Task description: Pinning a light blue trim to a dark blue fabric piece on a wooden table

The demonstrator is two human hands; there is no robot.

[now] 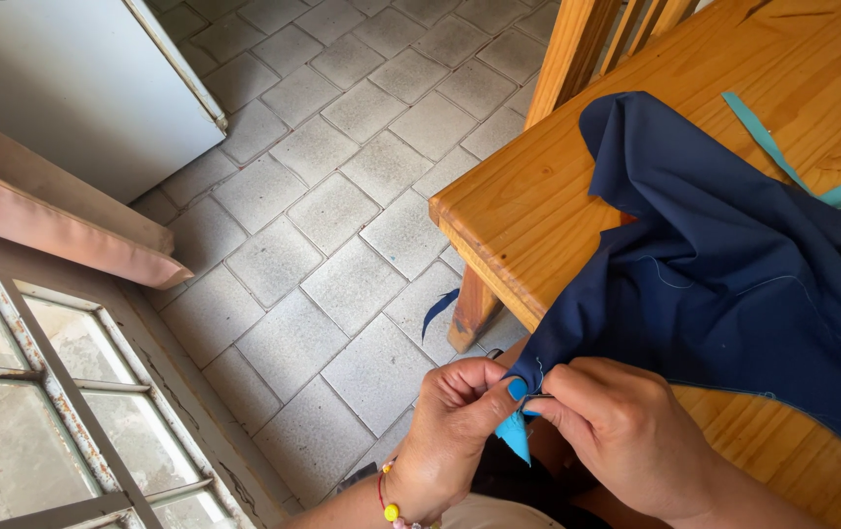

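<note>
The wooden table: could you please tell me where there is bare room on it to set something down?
The wooden table is bare along its near-left corner and edge, between the chair legs and the navy fabric, and at the top right past the teal ribbon. It is crowded where the fabric spreads, and at the edge where the left hand and right hand pinch it.

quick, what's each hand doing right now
Left hand: closed, pinching the corner of the navy fabric.
Right hand: closed, pinching the same corner, by a small light blue piece.
</note>
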